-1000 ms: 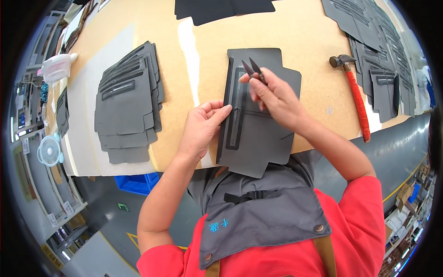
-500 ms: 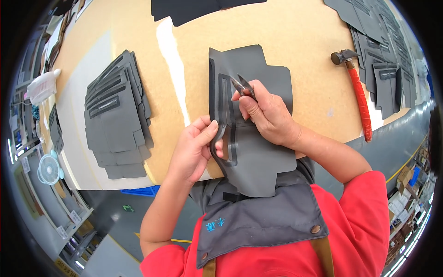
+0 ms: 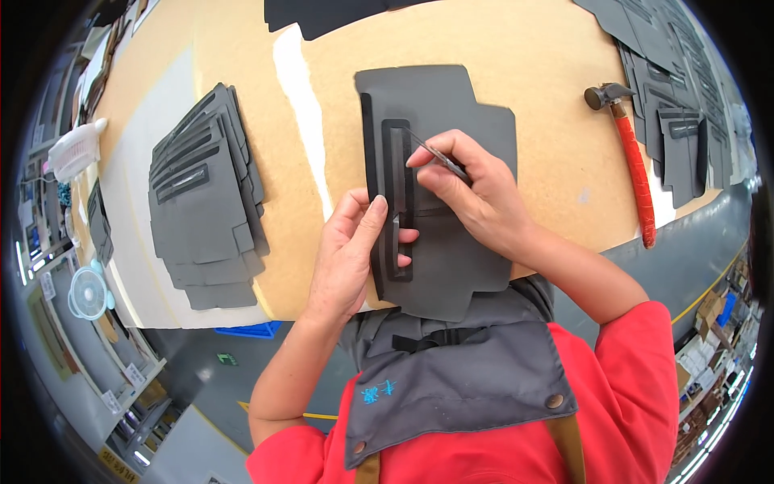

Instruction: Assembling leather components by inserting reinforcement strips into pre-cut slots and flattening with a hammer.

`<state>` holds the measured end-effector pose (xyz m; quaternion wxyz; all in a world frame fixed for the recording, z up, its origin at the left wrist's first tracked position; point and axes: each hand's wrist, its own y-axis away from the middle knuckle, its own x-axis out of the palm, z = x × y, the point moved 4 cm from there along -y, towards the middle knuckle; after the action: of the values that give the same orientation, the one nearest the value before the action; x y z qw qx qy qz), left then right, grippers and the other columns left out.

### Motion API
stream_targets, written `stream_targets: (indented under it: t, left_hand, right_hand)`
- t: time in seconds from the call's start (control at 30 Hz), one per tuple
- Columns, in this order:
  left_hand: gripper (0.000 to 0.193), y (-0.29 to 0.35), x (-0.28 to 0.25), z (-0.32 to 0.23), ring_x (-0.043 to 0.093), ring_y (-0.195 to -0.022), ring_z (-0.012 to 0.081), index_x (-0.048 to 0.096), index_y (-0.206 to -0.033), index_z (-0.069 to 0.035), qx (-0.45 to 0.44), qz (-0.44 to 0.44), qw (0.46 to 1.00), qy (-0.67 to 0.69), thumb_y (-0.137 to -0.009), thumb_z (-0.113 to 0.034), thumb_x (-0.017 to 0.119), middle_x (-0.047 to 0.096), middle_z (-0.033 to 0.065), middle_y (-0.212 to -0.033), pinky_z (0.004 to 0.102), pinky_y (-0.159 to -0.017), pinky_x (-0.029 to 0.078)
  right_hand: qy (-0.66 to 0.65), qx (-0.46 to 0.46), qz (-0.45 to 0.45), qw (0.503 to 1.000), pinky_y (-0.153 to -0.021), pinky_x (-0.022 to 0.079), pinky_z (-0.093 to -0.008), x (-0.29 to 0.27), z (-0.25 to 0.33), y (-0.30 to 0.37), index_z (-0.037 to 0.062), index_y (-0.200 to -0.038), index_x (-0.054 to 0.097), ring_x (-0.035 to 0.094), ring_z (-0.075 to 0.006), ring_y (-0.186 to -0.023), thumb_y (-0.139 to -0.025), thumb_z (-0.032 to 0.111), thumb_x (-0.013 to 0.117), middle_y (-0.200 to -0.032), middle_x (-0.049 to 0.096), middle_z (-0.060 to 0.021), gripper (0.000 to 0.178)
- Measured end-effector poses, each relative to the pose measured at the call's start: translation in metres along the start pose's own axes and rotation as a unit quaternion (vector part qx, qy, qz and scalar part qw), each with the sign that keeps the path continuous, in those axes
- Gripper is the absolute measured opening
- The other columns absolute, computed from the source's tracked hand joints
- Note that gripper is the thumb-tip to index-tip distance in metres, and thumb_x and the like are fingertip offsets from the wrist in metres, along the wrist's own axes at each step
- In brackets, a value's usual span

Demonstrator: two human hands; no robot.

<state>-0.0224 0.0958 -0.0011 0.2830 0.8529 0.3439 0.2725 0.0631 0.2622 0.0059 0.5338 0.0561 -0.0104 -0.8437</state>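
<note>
- The left hand [image 3: 351, 250] is clamped on the left edge of a flat, dark grey panel with stepped corners [image 3: 459, 250]: its thumb lies on top, the other fingers go underneath, and two fingertips show through the panel's long slot.
- The right hand [image 3: 480, 189] is closed around a pair of small, dark metal snips [image 3: 442, 158], gripped between thumb and fingers, with the points directed up and to the left.
- The tips of the snips are at the upper right part of the slot's narrow black border [image 3: 389, 177]; whether they touch it, I cannot tell.
- The panel is in front of the person, over the near edge of a broad tan tabletop [image 3: 556, 145], its lower end reaching past that edge toward a grey cloth apron with brown straps [image 3: 459, 375].
- Left of the panel, well apart, lies an uneven pile of similar dark grey panels [image 3: 197, 222], several with black-bordered slots.
- Right of the panel lies a metal-headed hammer with a red-wrapped handle [image 3: 634, 173], head away from the person.
- Just beyond the hammer, along the right side, spread more overlapping grey panels [image 3: 681, 81].
- At the far edge lies a larger black sheet [image 3: 322, 14], only partly in view.
</note>
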Motion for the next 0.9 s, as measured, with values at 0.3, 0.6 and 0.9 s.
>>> stream_targets:
  t: [0.3, 0.6, 0.9]
  left_hand:
    - [0.017, 0.007, -0.01, 0.001, 0.071, -0.108, 0.0221, 0.053, -0.119, -0.011, -0.03, 0.077, 0.986, 0.145, -0.109, -0.025, 0.053, 0.066, 0.0055, -0.115, 0.0349, -0.077, 0.063]
    - [0.019, 0.006, 0.0, -0.001, 0.07, -0.11, 0.0221, 0.051, -0.121, -0.011, -0.025, 0.053, 0.992, 0.114, -0.11, -0.027, 0.051, 0.065, 0.0064, -0.12, 0.0359, -0.079, 0.064]
    - [0.019, 0.008, 0.004, -0.003, 0.07, -0.11, 0.0191, 0.051, -0.12, -0.011, -0.019, 0.046, 0.994, 0.095, -0.111, -0.028, 0.049, 0.066, 0.0074, -0.122, 0.035, -0.08, 0.064]
  right_hand:
    - [0.094, -0.056, -0.018, 0.994, -0.071, 0.053, -0.0392, 0.0, -0.012, -0.005, 0.0024, -0.103, 0.054, 0.069, -0.0357, -0.081, -0.109, 0.026, 0.053, -0.087, 0.068, -0.0168, 0.025]
    - [0.252, -0.149, 0.037, 0.956, -0.07, 0.051, -0.037, -0.024, 0.011, 0.004, 0.0051, -0.123, 0.068, 0.06, -0.0254, -0.082, -0.092, 0.022, 0.074, -0.096, 0.065, -0.006, 0.036]
    - [0.441, -0.313, 0.002, 0.841, -0.059, 0.047, -0.0289, -0.019, 0.032, 0.027, 0.0141, -0.118, 0.075, 0.052, -0.017, -0.071, -0.07, 0.022, 0.085, -0.089, 0.063, 0.0018, 0.05]
